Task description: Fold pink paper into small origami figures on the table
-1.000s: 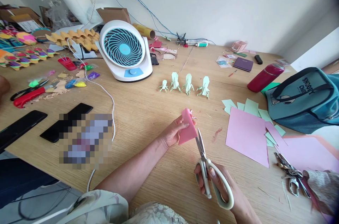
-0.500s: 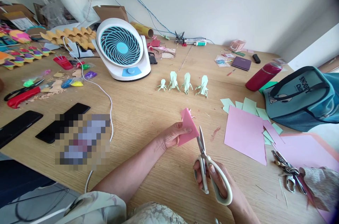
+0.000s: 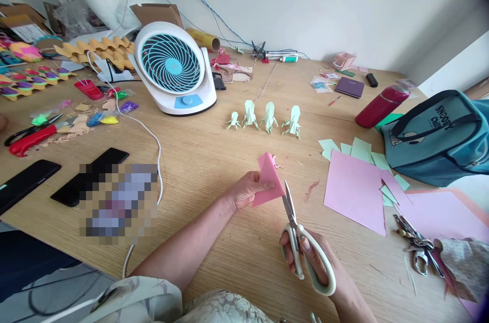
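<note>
left hand [image 3: 245, 190] pinching folded pink paper [image 3: 271, 175], slightly further left than before, right hand [image 3: 318, 257] gripping scissors [image 3: 292, 220], contact unclear

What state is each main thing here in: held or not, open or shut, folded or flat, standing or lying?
Pink paper: folded, held
Scissors: held, blades parted, near the paper's corner
Left hand: closed on the paper
Right hand: closed on the scissors
Green paper figures: standing in a row
Square pink sheet: lying flat
Purple booklet: shut, lying
Fan: standing; whether running, unclear
</note>
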